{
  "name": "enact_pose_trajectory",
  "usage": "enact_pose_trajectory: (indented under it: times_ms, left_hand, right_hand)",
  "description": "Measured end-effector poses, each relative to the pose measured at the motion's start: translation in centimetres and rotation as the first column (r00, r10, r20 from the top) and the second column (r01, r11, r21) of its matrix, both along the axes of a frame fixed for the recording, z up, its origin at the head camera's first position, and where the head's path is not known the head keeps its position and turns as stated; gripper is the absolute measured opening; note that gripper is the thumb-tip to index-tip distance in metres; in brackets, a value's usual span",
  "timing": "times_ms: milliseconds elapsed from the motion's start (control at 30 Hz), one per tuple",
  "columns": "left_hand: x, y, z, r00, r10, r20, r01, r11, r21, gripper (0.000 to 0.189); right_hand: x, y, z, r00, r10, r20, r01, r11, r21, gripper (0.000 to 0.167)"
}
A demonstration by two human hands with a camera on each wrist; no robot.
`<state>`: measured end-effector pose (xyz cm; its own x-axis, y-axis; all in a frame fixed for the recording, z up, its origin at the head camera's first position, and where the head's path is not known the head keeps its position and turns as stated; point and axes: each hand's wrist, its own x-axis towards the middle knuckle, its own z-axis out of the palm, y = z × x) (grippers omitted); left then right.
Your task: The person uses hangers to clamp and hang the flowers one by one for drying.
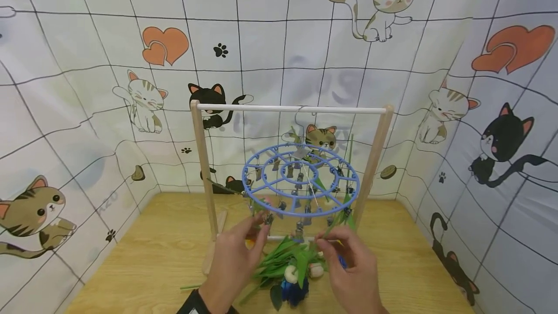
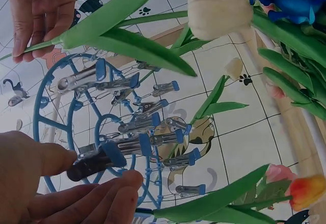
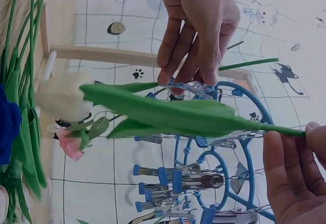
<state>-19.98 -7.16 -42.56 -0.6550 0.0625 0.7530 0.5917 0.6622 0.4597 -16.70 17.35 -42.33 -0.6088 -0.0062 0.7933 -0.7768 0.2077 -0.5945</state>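
My left hand (image 1: pixel 237 248) pinches a metal clip (image 2: pixel 97 163) with blue tips between thumb and fingers, at the near left of a round blue clip hanger (image 1: pixel 301 214). My right hand (image 1: pixel 350 265) holds a white tulip (image 3: pixel 66 98) by its green stem, near the hanger's right front; the bloom and long leaves extend away from the fingers. Several other clips (image 2: pixel 188 158) dangle from the rings. Flowers also hang along the hanger, among them an orange tulip (image 2: pixel 307 191) and a pink flower (image 3: pixel 71 145) near my left hand.
A wooden stand (image 1: pixel 202 159) carries the hanger by its hook from a white rod (image 1: pixel 261 108). Beneath it, a pile of green stems (image 1: pixel 274 260) with a blue flower (image 1: pixel 293 292) lies on the wooden table (image 1: pixel 144 246). Cat-print cloth (image 1: pixel 261 38) surrounds three sides.
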Motion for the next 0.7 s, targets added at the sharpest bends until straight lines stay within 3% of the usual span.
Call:
enact_pose_trajectory:
  times_ms: [167, 433, 700]
  left_hand:
    - [-0.6, -0.1, 0.1, 0.999, -0.035, -0.007, 0.035, 0.999, 0.013, 0.030]
    - [-0.7, 0.0, 0.2, 0.987, -0.064, 0.149, 0.054, 0.996, 0.069, 0.030]
    - [-1.1, 0.1, 0.4, 0.979, -0.115, 0.167, 0.097, 0.989, 0.112, 0.023]
  right_hand:
    - [-0.5, -0.3, -0.1, 0.996, 0.081, -0.034, -0.083, 0.995, -0.054, 0.030]
    - [-1.6, -0.9, -0.8, 0.962, 0.250, -0.115, -0.262, 0.959, -0.109, 0.032]
    - [-1.4, -1.2, -1.1, 0.977, 0.212, -0.035, -0.214, 0.971, -0.102, 0.029]
